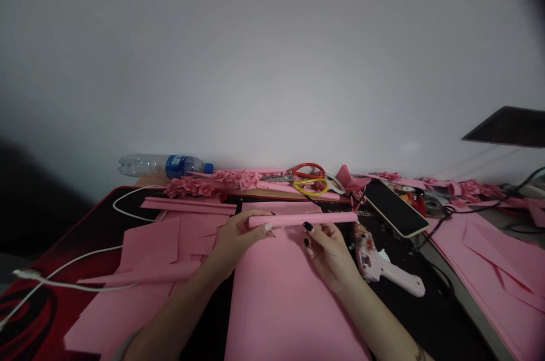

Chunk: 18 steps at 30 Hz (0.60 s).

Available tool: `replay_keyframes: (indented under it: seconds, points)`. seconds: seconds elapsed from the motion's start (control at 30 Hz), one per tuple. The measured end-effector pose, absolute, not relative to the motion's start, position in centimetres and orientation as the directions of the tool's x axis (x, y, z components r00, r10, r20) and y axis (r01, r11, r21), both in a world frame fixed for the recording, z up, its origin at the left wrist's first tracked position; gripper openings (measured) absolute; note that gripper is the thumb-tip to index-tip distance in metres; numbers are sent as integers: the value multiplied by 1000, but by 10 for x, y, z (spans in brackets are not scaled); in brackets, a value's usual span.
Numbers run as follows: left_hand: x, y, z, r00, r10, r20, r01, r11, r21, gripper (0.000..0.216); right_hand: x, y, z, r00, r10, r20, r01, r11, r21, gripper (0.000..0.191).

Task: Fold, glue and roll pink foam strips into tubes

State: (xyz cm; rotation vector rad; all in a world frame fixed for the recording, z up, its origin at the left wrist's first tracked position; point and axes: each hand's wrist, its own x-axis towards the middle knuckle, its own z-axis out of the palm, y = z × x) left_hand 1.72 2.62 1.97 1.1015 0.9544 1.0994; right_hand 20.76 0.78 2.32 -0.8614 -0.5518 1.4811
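A large pink paper sheet (pixel 276 298) lies in front of me, its far edge rolled into a thin tube (pixel 336 217). My left hand (pixel 238 236) pinches the left end of that rolled edge, fingers closed on it. My right hand (pixel 326 250), with dark nails, holds the rolled edge near its middle, fingers curled over it. Both hands rest on the sheet.
Cut pink paper pieces (pixel 166 244) lie left, more sheets (pixel 498 270) right. Behind are a pink glue gun (pixel 385 270), a phone (pixel 395 208), red and yellow scissors (pixel 309 178), pink paper flowers (pixel 208 184), a lying water bottle (pixel 164 165) and a white cable (pixel 63 276).
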Motion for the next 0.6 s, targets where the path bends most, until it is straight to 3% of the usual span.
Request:
replay_keyframes:
  seconds: [0.6]
  points:
    - [11, 32, 22, 275, 961, -8, -142, 49, 989, 30, 216, 13, 17, 109, 979, -172, -590, -75, -804, 25]
